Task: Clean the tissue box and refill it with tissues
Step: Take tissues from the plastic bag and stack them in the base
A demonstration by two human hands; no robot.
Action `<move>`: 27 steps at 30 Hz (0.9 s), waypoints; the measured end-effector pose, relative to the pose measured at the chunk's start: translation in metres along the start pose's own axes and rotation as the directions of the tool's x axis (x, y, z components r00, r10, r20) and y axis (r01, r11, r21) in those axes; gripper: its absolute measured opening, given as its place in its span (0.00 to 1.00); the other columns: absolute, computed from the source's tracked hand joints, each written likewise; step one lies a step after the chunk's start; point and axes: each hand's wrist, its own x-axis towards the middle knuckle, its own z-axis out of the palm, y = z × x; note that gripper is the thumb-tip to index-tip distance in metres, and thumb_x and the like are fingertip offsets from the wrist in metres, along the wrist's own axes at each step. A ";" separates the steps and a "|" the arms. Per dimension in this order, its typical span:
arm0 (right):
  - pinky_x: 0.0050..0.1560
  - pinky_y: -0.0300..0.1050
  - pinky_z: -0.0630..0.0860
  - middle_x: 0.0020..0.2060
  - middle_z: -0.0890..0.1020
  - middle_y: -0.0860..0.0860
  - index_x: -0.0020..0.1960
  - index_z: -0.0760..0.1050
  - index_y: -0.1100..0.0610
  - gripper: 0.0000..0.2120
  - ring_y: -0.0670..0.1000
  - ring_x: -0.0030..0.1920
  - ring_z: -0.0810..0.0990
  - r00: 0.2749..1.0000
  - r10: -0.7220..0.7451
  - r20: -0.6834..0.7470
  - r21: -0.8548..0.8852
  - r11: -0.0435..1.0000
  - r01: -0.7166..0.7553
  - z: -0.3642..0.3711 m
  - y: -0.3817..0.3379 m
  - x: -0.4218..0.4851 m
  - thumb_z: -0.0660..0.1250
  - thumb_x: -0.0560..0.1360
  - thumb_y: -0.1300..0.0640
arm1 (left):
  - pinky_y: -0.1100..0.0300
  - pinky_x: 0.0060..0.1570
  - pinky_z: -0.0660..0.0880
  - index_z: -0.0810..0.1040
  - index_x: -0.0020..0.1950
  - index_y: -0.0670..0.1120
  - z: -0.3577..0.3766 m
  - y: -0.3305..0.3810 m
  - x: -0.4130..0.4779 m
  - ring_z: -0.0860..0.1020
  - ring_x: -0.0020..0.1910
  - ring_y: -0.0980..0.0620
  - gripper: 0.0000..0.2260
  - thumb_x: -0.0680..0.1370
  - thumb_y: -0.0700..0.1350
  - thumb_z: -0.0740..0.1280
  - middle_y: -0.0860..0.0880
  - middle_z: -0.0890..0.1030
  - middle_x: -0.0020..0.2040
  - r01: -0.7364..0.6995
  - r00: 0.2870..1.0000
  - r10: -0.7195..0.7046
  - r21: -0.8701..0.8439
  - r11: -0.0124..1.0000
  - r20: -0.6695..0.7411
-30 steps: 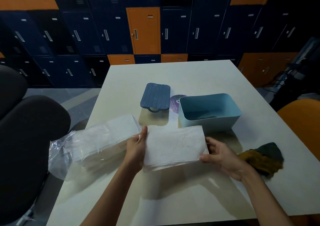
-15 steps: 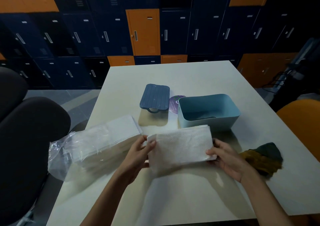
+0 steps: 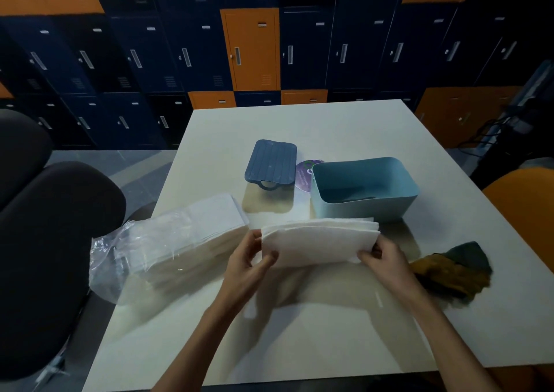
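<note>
On the far left, beside the desk (image 3: 299, 337), we see a black chair (image 3: 45, 241). Next comes a clear plastic pack (image 3: 168, 241) of white tissues, which lies on the desk with the sheets showing at its right end. Our left grip (image 3: 245, 261) is closed on the left edge of a loose stack of tissues (image 3: 317, 244), with the thumb in front and the fingers behind. Farther back on the desk a dark blue lid (image 3: 271, 163) lies flat. Just beside it a purple disc (image 3: 303, 177) is partly hidden by the light blue tissue box (image 3: 359, 211). The box stands open at the top, just behind the stack. Our right grip (image 3: 386, 259) pinches the right edge of the same stack, so both grips hold it between them, above the desk. To the right of this grip a crumpled cloth (image 3: 452, 268), brown and dark green, lies on the desk. An orange chair (image 3: 527, 205) shows at the right edge.
</note>
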 end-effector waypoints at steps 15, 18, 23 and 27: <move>0.44 0.53 0.77 0.44 0.81 0.54 0.50 0.78 0.60 0.06 0.53 0.44 0.79 0.965 -0.139 -0.222 -0.169 0.980 0.102 -0.112 -0.073 0.058 0.65 0.77 0.58 | 0.57 0.39 0.77 0.78 0.48 0.41 0.055 0.097 0.118 0.79 0.43 0.45 0.06 0.73 0.39 0.67 0.42 0.81 0.46 0.164 0.986 -0.167 0.201 0.966 0.000; 0.35 0.47 0.66 0.34 0.75 0.57 0.39 0.74 0.63 0.13 0.56 0.37 0.73 0.975 -0.077 -0.207 -0.404 0.915 -0.014 -0.118 -0.077 0.089 0.63 0.75 0.55 | 0.55 0.44 0.73 0.75 0.44 0.45 0.079 0.101 0.152 0.78 0.42 0.48 0.05 0.71 0.45 0.65 0.46 0.80 0.42 0.160 0.984 -0.180 0.537 0.829 -0.016; 0.51 0.52 0.66 0.44 0.73 0.57 0.39 0.71 0.59 0.12 0.60 0.48 0.73 0.986 -0.042 -0.162 -0.674 0.734 -0.080 -0.108 -0.074 0.113 0.62 0.76 0.51 | 0.45 0.60 0.61 0.73 0.46 0.45 0.102 0.097 0.167 0.75 0.43 0.46 0.06 0.75 0.47 0.64 0.48 0.76 0.40 0.086 0.987 -0.161 0.885 0.457 -0.013; 0.60 0.59 0.63 0.59 0.70 0.58 0.51 0.72 0.57 0.08 0.60 0.61 0.68 0.999 -0.028 -0.025 -0.853 0.522 -0.007 -0.092 -0.067 0.122 0.61 0.76 0.53 | 0.49 0.57 0.60 0.69 0.41 0.48 0.108 0.089 0.162 0.71 0.40 0.48 0.06 0.75 0.48 0.64 0.50 0.72 0.37 -0.073 0.994 -0.077 0.992 0.103 0.081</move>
